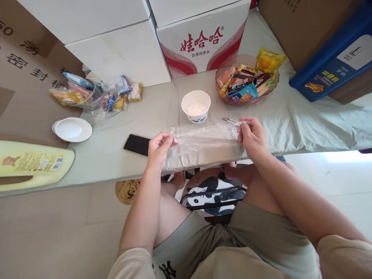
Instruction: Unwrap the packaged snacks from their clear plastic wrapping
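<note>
1. The clear plastic film [207, 140] is stretched out between both hands, low over the front edge of the tabletop [107, 164]; whether it is a bag or a single sheet, I cannot tell.
2. The left hand [159, 150] pinches one end of it between thumb and fingers [166, 136].
3. The right hand [253, 140] grips the other end, its fingers curled in. A thin metallic item [229, 121] lies just beside them; whether they also hold it is unclear.
4. Done, as far as shows: the film is taken up and spread fairly wide, though wrinkled.
5. Not done: both ends are in hand, so the film is not yet set down, and nothing is visibly wrapped in it.
6. The paper bowl [196, 116] stands upright and uncovered just beyond the film; its pale contents, if any, are hard to make out.
</note>
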`<state>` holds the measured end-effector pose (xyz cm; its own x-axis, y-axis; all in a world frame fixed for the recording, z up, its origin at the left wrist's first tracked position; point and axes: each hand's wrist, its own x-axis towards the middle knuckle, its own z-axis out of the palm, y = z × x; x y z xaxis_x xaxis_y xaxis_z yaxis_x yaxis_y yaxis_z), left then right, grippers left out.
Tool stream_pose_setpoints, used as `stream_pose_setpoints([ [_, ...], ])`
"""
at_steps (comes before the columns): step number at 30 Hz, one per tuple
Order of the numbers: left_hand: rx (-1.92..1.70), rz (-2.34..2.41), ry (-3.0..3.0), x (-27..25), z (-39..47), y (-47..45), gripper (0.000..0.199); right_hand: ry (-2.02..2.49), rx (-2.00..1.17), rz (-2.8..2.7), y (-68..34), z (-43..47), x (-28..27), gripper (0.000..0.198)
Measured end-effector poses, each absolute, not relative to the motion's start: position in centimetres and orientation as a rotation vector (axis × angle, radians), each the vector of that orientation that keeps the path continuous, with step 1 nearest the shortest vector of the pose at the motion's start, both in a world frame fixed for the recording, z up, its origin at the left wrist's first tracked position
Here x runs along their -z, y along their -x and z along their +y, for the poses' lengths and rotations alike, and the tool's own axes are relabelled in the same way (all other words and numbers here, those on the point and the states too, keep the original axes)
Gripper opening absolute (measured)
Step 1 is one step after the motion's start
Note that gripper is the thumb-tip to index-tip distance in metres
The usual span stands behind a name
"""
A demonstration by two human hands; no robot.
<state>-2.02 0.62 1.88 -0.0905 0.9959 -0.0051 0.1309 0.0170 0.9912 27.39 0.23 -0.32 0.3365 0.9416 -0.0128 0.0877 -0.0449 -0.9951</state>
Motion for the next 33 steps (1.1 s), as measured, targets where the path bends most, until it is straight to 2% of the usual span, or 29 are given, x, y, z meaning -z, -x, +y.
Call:
stream_pose_setpoints([
  [2, -1.22, 1.409, -1.14, -1.9, 0.8, 1.9, 0.031, 1.459, -0.945, -1.101, -27.4, 0.1, 0.4, 0.019],
  [6, -1.097, 1.655, -1.201, -1.4, 1.0, 2.0, 0.022, 1.514, -0.899, -1.321, -27.2, -0.1, 0.6, 0.035],
  [14, -0.781, 2.181, -1.783, -1.2, 1.0, 1.7, 0.014, 1.685, -0.315, -1.813, -26.9, 0.0, 1.3, 0.052],
  [16, -0.798, 2.184, -1.926, -1.0, 1.2, 1.3, 0.018, 1.679, -0.178, -1.958, -26.5, -0.2, 1.1, 0.056],
  [18, -0.801, 2.115, -2.041, -0.5, 1.5, 1.0, 0.032, 1.65, -0.095, -2.093, -26.1, -0.6, 0.8, 0.062],
  [21, -0.75, 1.988, -2.116, 0.2, 2.0, 0.9, 0.043, 1.57, -0.14, -2.245, -26.0, -1.5, 0.7, 0.072],
  [26, -0.665, 1.906, -2.131, 0.3, 2.4, 1.3, 0.043, 1.372, -0.48, -2.458, -26.8, -3.6, 1.0, 0.087],
  [33, -0.798, 1.628, -2.151, -0.5, 1.9, -0.1, 0.033, 1.274, -0.58, -2.171, -25.6, -2.4, -0.1, 0.052],
])
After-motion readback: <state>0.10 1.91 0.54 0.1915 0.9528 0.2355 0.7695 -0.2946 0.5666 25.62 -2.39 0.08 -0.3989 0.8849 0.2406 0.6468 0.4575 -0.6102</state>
